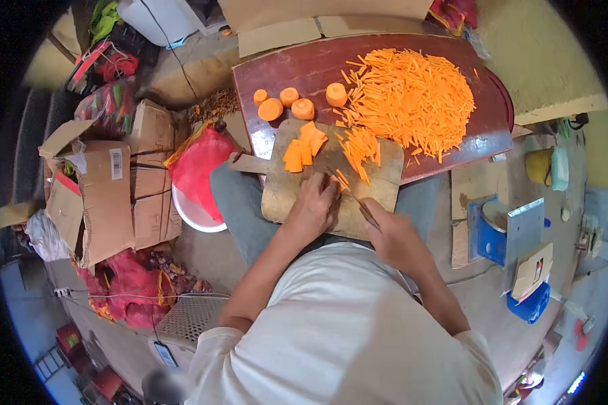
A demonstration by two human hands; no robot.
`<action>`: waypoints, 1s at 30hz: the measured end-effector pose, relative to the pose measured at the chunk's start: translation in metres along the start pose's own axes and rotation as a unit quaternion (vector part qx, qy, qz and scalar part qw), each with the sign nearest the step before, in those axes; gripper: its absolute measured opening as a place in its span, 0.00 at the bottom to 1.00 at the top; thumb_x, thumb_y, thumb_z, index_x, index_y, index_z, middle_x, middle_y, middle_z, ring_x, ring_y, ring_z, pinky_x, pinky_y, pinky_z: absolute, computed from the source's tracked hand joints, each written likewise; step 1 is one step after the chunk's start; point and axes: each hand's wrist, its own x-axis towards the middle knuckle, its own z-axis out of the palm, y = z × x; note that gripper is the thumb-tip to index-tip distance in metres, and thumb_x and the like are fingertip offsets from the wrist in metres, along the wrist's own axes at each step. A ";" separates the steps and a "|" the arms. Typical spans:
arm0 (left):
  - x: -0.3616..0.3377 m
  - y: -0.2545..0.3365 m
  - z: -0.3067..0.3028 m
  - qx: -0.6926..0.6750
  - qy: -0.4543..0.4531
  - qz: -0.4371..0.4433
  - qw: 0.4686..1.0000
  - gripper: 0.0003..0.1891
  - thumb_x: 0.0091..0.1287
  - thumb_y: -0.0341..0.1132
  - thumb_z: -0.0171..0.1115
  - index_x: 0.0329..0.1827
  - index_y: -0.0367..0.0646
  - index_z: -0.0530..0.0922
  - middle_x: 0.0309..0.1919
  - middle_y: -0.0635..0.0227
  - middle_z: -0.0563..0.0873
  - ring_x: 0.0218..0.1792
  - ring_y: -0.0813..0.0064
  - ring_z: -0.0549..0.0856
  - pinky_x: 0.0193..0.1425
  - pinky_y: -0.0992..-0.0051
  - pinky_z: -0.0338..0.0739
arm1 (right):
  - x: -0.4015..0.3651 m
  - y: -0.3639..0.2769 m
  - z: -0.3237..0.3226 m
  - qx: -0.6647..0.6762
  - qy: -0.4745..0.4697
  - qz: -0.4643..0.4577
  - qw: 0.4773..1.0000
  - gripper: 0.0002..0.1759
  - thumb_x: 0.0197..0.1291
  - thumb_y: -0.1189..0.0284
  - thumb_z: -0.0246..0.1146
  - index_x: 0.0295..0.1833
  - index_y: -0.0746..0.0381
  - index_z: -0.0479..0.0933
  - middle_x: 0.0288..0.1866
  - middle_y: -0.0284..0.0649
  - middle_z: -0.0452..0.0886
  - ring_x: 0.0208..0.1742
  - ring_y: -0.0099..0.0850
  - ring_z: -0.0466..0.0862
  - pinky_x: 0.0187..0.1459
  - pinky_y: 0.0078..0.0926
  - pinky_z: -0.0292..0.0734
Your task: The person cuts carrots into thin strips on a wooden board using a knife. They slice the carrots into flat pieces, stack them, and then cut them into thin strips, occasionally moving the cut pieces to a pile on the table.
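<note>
A wooden cutting board [284,192] lies across my lap at the table's edge. My left hand [312,204] is closed, fingers curled over carrot pieces on the board; these are mostly hidden. In my right hand [400,237] is a knife [367,214], its blade beside my left fingertips. Thin carrot sticks [342,181] lie against the blade. Farther up the board are flat carrot slices [294,156] on the left and a small heap of carrot sticks [360,145] on the right. Several carrot chunks [302,109] stand on the table, next to a large pile of carrot sticks [415,101].
The dark red table [277,71] stands in front of me. On the left are a white basin [190,214] with a red mesh bag [206,172], cardboard boxes [105,196] and a plastic basket [192,317]. A blue container [491,236] is on the floor at right.
</note>
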 end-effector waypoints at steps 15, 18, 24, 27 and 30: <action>-0.002 -0.009 -0.011 -0.017 -0.040 -0.016 0.999 0.21 0.58 0.19 0.72 0.58 0.31 0.88 0.51 0.44 0.81 0.54 0.41 0.85 0.60 0.51 0.82 | 0.009 0.003 0.018 -0.032 0.030 -0.051 0.998 0.26 0.74 0.75 0.64 0.76 0.57 0.72 0.47 0.60 0.89 0.48 0.65 0.89 0.45 0.58 0.84; -0.002 -0.009 -0.008 -0.019 -0.022 0.005 1.000 0.21 0.59 0.20 0.72 0.57 0.32 0.88 0.50 0.45 0.81 0.54 0.41 0.85 0.59 0.52 0.82 | 0.019 0.007 0.018 -0.022 0.048 -0.088 0.995 0.27 0.74 0.75 0.64 0.77 0.55 0.72 0.50 0.57 0.90 0.48 0.64 0.89 0.47 0.58 0.84; -0.009 -0.005 -0.011 0.006 -0.017 -0.006 1.000 0.19 0.60 0.21 0.73 0.57 0.33 0.88 0.49 0.47 0.83 0.53 0.44 0.85 0.58 0.53 0.82 | -0.008 -0.002 0.005 -0.047 0.003 -0.028 0.999 0.27 0.72 0.75 0.65 0.75 0.58 0.74 0.49 0.58 0.90 0.49 0.64 0.89 0.47 0.58 0.85; -0.009 -0.006 -0.008 -0.001 0.002 0.004 1.000 0.18 0.61 0.21 0.73 0.55 0.34 0.88 0.49 0.47 0.82 0.53 0.44 0.85 0.57 0.54 0.82 | 0.015 0.005 0.020 -0.014 0.034 -0.083 0.996 0.27 0.72 0.75 0.66 0.75 0.58 0.75 0.50 0.59 0.90 0.50 0.63 0.90 0.48 0.57 0.85; -0.009 -0.009 -0.010 -0.009 0.005 0.014 1.000 0.16 0.61 0.21 0.74 0.54 0.34 0.88 0.49 0.48 0.82 0.53 0.44 0.85 0.57 0.54 0.82 | 0.015 0.004 0.015 -0.017 0.046 -0.094 0.994 0.26 0.72 0.75 0.66 0.74 0.58 0.75 0.50 0.59 0.89 0.50 0.64 0.89 0.48 0.58 0.85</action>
